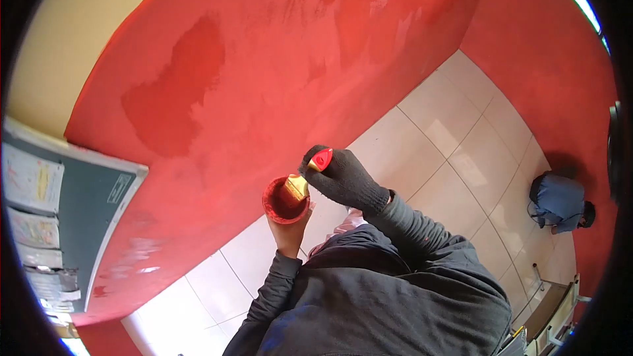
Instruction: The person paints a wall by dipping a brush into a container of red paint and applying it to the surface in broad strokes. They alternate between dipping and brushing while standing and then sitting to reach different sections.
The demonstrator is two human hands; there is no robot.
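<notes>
My bare left hand (291,236) is wrapped around a small cup (268,207), whose inside and rim are coated in red paint. Black knit covers my right hand (343,178), closed around a paintbrush (298,186) with a red and yellow handle. The brush slants down over the cup's mouth, its lower end at the opening; whether the bristles touch paint is hidden. Beyond both hands rises a red wall (264,86), with darker, wet-looking patches (178,92) at the left and more at the top.
On the left, a dark green board (89,217) with papers hangs on the wall. A person (559,201) crouches low at the right, beside another red wall (547,59). Pale tiles (455,138) cover the floor. A metal-framed object (557,313) stands at lower right.
</notes>
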